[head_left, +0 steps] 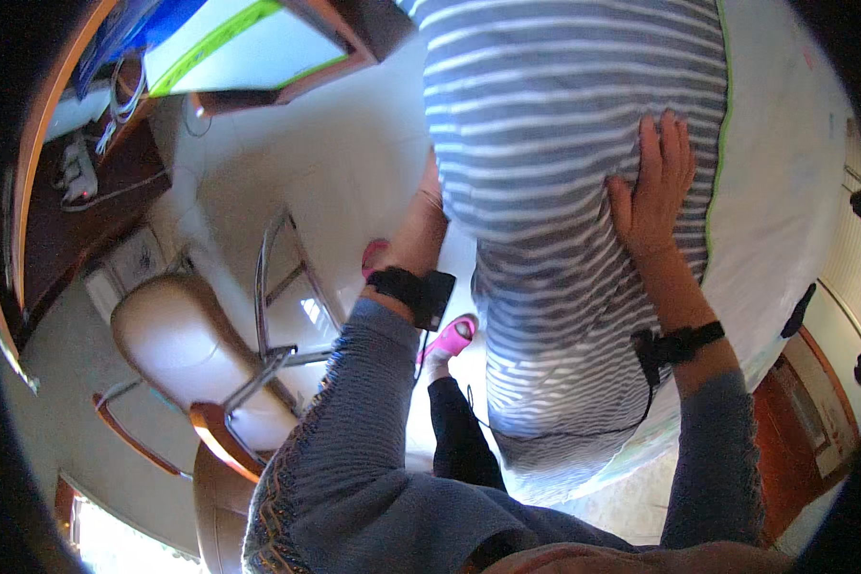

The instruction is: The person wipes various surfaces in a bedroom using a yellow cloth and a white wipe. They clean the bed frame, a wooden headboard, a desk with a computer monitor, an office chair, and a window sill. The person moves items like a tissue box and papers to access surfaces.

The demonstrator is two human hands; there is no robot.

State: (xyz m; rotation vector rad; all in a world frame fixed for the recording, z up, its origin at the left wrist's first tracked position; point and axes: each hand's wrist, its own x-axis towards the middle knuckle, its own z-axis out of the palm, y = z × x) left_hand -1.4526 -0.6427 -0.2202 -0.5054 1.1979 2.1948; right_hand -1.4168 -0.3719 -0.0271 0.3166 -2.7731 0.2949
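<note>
A grey-and-white striped quilt with a thin green edging lies over a bed, gathered into small folds toward its near part. On top of it my right hand rests flat, fingers stretched out and thumb apart, close to the green edging. At the quilt's left side my left hand reaches down against the bed's edge. Its fingers are hidden behind the cloth, so their grip does not show. Right of the quilt spreads a pale sheet. Dark straps with small devices circle both my wrists.
A beige chair with metal legs and wooden armrests stands left of me. Beyond it, a dark wooden desk carries a white power strip and cables. My feet in pink slippers are beside the bed. Wooden furniture stands at right.
</note>
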